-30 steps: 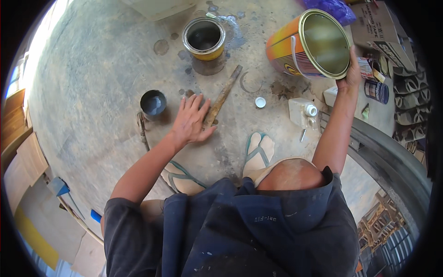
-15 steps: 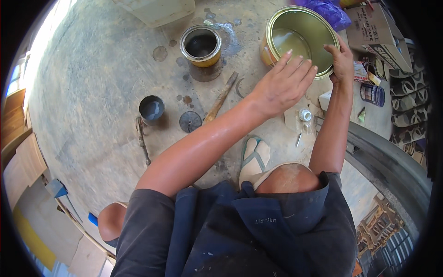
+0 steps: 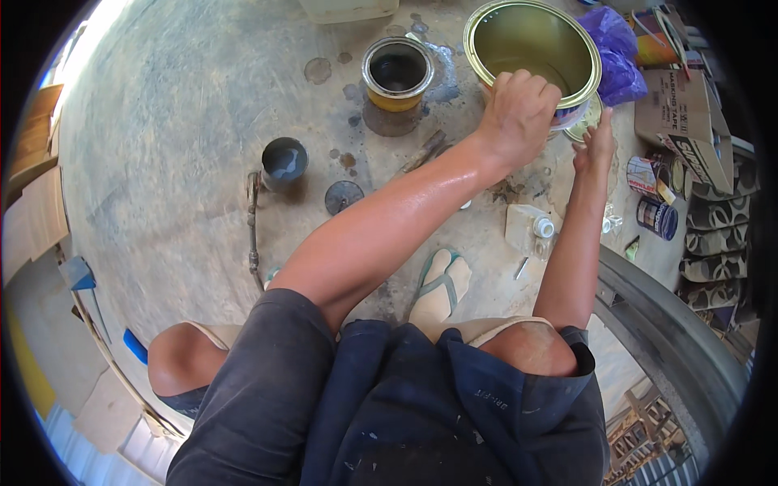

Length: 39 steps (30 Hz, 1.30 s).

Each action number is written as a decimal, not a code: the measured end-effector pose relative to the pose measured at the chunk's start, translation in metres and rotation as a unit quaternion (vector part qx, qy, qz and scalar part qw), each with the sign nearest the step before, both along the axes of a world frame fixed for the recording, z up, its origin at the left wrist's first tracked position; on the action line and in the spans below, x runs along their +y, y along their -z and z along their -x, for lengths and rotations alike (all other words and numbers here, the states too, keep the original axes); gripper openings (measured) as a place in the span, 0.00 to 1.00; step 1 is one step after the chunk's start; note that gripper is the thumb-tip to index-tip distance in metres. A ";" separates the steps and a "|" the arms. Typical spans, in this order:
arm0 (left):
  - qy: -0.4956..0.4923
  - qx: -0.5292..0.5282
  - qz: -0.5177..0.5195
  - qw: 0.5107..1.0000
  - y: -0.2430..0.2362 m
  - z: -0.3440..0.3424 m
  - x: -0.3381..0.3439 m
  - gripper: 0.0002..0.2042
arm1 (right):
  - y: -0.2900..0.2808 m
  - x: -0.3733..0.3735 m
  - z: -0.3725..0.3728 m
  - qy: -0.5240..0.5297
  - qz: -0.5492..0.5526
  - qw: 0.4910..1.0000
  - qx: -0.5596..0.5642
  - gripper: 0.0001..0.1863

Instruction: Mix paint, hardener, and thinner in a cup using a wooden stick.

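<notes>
two bare hands are at the large open can [image 3: 559, 49], which is in the upper right part of the view, with its golden rim facing up; whether its base rests fully on the floor [image 3: 162, 178], i cannot tell. the left hand [image 3: 519, 117] is closed, its fingers gripping the near edge of this can. the right hand [image 3: 597, 148] is open, its fingers spread, just beside the round lid [image 3: 582, 123] that shows partly from behind the can. at the can's right side the purple bag [image 3: 612, 61] is very close, and the cardboard box [image 3: 660, 101] near it limits the room. more space is on the left: a strip of floor separates the large can from the yellow can [image 3: 395, 104], and the dark cup [image 3: 285, 164] is well apart, near the round dark disc [image 3: 344, 197]. the left forearm [image 3: 389, 219] passes over the wooden stick [image 3: 425, 151]. the white bottle [image 3: 523, 227] is near the right forearm [image 3: 571, 251], and the metal beam [image 3: 652, 336] makes an edge at the lower right.
</notes>
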<state>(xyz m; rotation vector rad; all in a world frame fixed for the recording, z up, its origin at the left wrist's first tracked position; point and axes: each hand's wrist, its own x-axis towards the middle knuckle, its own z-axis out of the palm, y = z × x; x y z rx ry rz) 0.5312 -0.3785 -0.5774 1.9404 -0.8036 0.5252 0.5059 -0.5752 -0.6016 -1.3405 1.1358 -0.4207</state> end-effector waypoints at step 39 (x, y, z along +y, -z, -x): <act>-0.106 0.215 0.279 0.930 -0.017 0.024 0.073 0.14 | -0.124 0.056 0.001 -0.223 0.340 0.904 0.130 0.33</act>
